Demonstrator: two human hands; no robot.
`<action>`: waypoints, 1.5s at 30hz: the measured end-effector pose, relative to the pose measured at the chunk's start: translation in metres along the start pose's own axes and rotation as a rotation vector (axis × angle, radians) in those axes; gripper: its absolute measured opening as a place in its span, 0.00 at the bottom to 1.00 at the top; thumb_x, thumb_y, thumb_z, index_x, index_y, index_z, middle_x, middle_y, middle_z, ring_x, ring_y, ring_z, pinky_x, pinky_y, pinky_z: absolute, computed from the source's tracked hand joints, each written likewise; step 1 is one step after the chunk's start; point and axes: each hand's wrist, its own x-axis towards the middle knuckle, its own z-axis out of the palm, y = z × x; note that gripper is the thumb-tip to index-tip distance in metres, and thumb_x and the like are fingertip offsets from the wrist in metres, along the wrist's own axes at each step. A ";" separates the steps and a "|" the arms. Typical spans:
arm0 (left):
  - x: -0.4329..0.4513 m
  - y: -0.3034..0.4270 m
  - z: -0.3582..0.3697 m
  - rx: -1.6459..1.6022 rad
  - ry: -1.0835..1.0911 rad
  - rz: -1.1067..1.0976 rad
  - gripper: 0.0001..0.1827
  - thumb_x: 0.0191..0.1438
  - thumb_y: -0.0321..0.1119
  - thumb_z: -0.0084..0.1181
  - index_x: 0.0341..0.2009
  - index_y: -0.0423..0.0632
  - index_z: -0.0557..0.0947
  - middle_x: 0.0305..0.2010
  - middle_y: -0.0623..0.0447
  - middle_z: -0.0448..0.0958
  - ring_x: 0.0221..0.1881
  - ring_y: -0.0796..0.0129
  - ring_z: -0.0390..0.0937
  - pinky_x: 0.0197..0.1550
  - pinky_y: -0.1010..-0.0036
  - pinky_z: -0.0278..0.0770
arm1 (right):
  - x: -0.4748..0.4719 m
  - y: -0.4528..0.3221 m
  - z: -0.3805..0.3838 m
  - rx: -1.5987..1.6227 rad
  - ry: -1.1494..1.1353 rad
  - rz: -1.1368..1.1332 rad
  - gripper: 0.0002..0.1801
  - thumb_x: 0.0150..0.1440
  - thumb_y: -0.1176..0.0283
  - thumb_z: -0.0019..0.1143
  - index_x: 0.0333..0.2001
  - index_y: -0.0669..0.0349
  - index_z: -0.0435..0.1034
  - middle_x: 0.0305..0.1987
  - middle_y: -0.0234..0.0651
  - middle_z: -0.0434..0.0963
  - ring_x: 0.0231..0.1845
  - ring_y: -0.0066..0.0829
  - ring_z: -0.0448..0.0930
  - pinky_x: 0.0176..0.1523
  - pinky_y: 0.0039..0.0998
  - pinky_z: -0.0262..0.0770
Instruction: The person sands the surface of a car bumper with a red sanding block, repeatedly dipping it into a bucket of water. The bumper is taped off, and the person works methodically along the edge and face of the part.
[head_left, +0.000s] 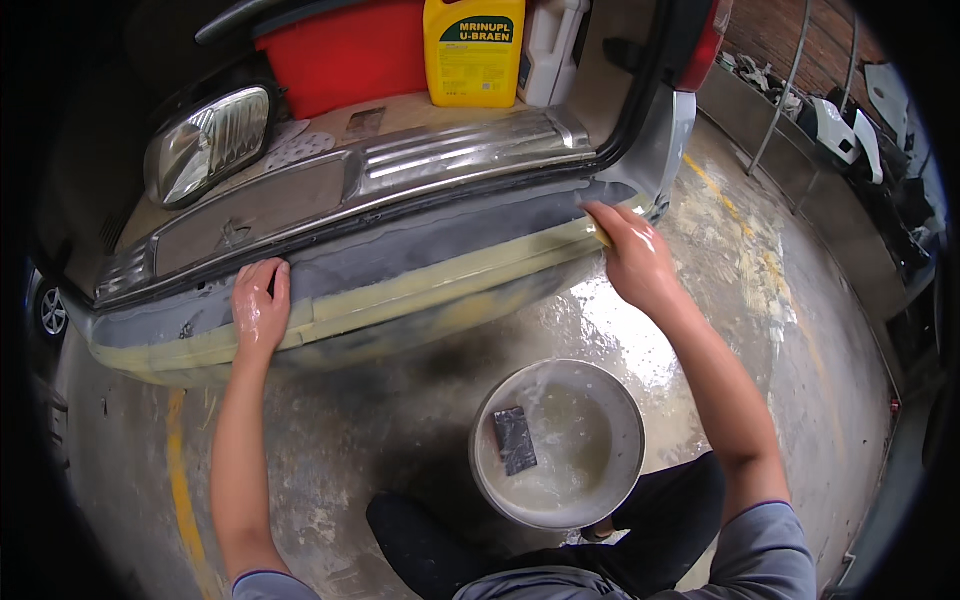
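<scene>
In front of me runs the rear bumper (420, 259) of a vehicle, wet, with grey patches and a pale yellow band along its edge. My left hand (259, 300) rests on the bumper's top left of the middle, holding nothing, thumb slightly apart from the fingers. Near the bumper's right end, my right hand (634, 251) presses a yellowish pad (600, 234) against the surface. Most of that pad is hidden under my fingers, so its exact kind is unclear. Below, between my arms, stands a round bucket (484, 480) of cloudy water with a dark rectangular pad (515, 441) in it.
The open cargo area holds a headlight unit (210, 146), a red bin (345, 60), a yellow jug (476, 60) and a white jug (551, 56). A metal sill plate (465, 154) borders it. Wet concrete floor (360, 427) surrounds the bucket. Car body parts (844, 135) lie at the right.
</scene>
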 end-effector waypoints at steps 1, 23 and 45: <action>0.000 0.000 -0.001 -0.022 0.014 -0.007 0.09 0.65 0.32 0.60 0.39 0.40 0.87 0.41 0.42 0.85 0.46 0.43 0.80 0.51 0.56 0.77 | 0.013 -0.003 0.014 -0.039 0.094 -0.179 0.25 0.58 0.83 0.50 0.60 0.57 0.77 0.57 0.45 0.81 0.59 0.53 0.80 0.62 0.45 0.76; 0.002 0.003 -0.003 -0.015 -0.063 -0.038 0.05 0.64 0.28 0.58 0.41 0.40 0.82 0.41 0.42 0.81 0.45 0.44 0.76 0.51 0.57 0.74 | 0.065 0.052 0.070 -0.081 -0.316 -0.114 0.34 0.70 0.56 0.48 0.75 0.61 0.63 0.79 0.50 0.64 0.82 0.49 0.61 0.84 0.47 0.51; 0.000 -0.001 -0.002 0.027 -0.113 -0.024 0.06 0.68 0.27 0.55 0.43 0.39 0.81 0.42 0.42 0.79 0.45 0.46 0.76 0.51 0.61 0.74 | 0.096 0.079 0.062 0.096 -0.492 -0.380 0.29 0.72 0.61 0.45 0.72 0.63 0.66 0.75 0.48 0.71 0.78 0.50 0.66 0.81 0.48 0.59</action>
